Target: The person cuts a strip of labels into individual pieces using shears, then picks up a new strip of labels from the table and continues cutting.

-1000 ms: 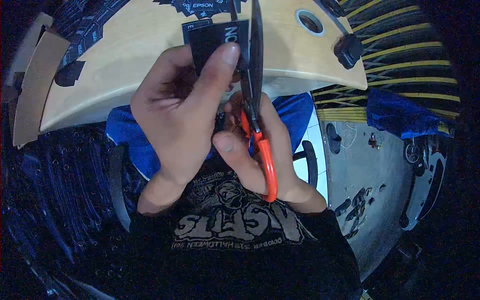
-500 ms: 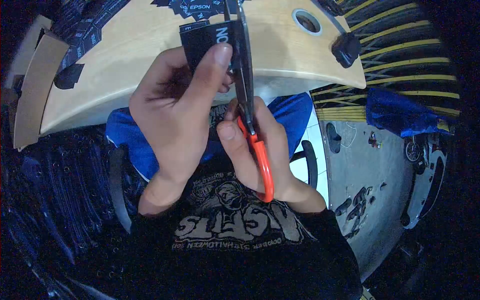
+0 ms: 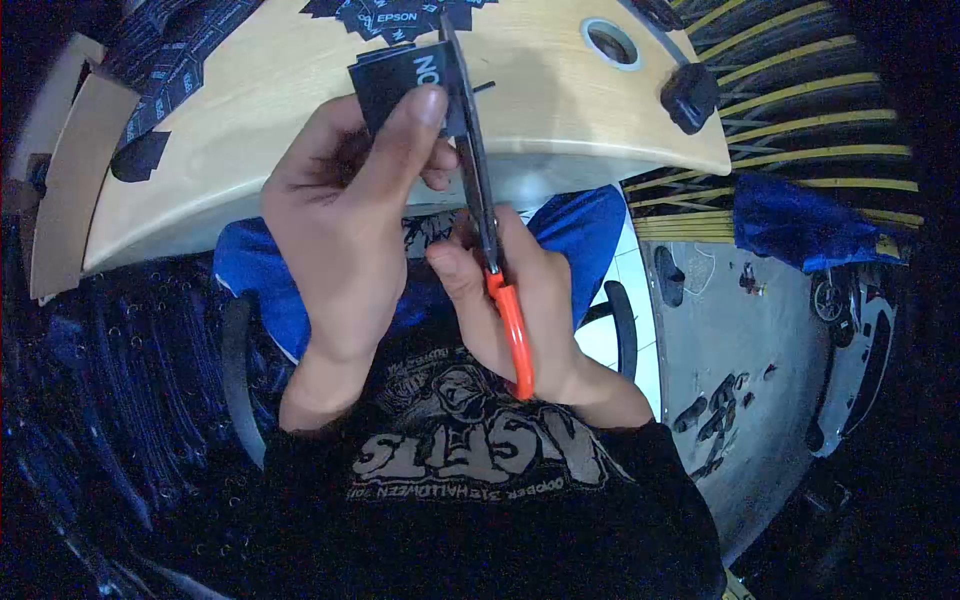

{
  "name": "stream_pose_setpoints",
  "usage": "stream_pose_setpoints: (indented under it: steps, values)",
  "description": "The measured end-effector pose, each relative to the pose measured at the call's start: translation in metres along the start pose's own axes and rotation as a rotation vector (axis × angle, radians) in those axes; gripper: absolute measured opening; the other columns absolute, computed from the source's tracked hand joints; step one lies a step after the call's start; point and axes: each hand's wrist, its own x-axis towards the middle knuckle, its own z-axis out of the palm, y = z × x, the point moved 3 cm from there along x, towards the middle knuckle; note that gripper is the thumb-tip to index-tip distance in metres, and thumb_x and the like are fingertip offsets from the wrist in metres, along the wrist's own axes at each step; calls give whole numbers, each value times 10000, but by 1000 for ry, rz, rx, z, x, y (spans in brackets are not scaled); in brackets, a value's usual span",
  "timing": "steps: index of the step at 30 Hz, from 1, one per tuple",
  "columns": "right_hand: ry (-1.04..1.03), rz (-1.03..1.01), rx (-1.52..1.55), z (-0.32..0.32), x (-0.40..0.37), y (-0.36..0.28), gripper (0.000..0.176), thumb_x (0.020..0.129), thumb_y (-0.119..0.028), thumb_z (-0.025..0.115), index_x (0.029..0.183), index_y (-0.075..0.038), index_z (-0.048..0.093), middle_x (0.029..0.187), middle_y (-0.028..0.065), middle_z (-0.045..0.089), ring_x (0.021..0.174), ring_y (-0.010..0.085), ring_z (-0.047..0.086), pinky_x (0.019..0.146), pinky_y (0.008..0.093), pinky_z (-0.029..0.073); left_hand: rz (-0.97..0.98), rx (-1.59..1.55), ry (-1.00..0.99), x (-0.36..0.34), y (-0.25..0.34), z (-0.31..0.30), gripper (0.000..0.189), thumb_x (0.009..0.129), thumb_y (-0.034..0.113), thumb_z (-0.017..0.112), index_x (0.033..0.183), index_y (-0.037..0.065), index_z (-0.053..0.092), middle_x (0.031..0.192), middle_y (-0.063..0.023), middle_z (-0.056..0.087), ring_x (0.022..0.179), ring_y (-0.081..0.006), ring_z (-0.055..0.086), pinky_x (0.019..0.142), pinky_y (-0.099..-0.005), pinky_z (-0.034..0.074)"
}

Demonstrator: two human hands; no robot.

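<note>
My left hand pinches a black printed card piece between thumb and fingers, held up over the wooden table edge. My right hand grips orange-handled scissors. Their dark blades point away from me and run along the card's right edge, nearly closed on it. Both hands are close together in front of my chest.
A curved wooden table lies ahead with a round cable hole, a black block and several black printed offcuts at its far side. A blue cloth lies over yellow slats at right. Cardboard stands at left.
The scissor blades have closed along the card's right edge and tilted slightly left. Both hands with the card have shifted a little left and away from me.
</note>
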Motion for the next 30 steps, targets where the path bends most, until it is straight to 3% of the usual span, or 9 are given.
stream_pose_setpoints:
  steps: [5, 7, 14, 20, 22, 27, 29, 30]
  values:
    - [7, 6, -39, 1, -2, 4, 316, 875, -319, 583, 885, -10, 518, 560, 53, 489, 509, 109, 490, 481, 267, 404, -10, -68, 6, -2, 0, 0, 156, 818, 127, 670, 845, -21, 630, 687, -50, 618, 590, -81, 544, 560, -208, 427]
    - [-44, 18, -75, -3, -2, 2, 298, 841, -204, 624, 1012, 3, 495, 671, 187, 612, 660, 345, 646, 541, 377, 491, -26, -94, -19, -3, -1, 2, 139, 820, 108, 663, 850, -23, 630, 696, -51, 620, 591, -82, 543, 559, -208, 425]
    - [-52, 37, -64, -4, -4, 3, 257, 833, -187, 634, 961, 4, 519, 693, 185, 619, 677, 355, 645, 562, 381, 495, -12, -116, -56, -2, -3, 2, 125, 816, 84, 659, 854, -31, 629, 706, -57, 624, 592, -90, 549, 560, -211, 432]
    - [-5, -16, -38, -5, -5, 5, 270, 813, -194, 654, 934, 3, 514, 664, 177, 605, 629, 304, 651, 544, 346, 489, -15, -159, -53, -3, -1, 0, 114, 818, 75, 651, 847, -33, 626, 709, -61, 626, 608, -96, 562, 566, -215, 441]
    - [-1, 44, 58, -9, -6, 10, 283, 811, -236, 657, 904, -13, 510, 631, 116, 574, 565, 196, 613, 530, 290, 467, -1, -109, -78, -3, 0, -2, 121, 832, 78, 632, 869, -36, 619, 715, -68, 630, 617, -100, 569, 571, -219, 446]
    - [33, 51, 388, -23, 6, 6, 286, 841, -277, 621, 921, -36, 489, 655, -1, 485, 585, 63, 468, 512, 224, 403, -149, -124, -128, -7, 7, -1, 116, 859, 80, 587, 902, -26, 601, 727, -77, 638, 637, -113, 600, 568, -208, 456]
    - [15, 0, 593, -31, 13, -3, 262, 844, -225, 620, 958, -38, 477, 671, -21, 466, 594, 43, 439, 519, 201, 373, -199, 32, -347, -8, 7, -5, 221, 850, 113, 578, 1009, -40, 576, 778, -101, 636, 613, -155, 600, 549, -235, 453]
    - [56, -44, 415, -37, 18, -7, 259, 828, -161, 642, 978, -37, 471, 695, -42, 451, 605, 34, 416, 533, 185, 356, -216, 58, -375, -8, 7, -5, 216, 839, 105, 586, 996, -42, 578, 724, -85, 623, 589, -140, 587, 523, -228, 444]
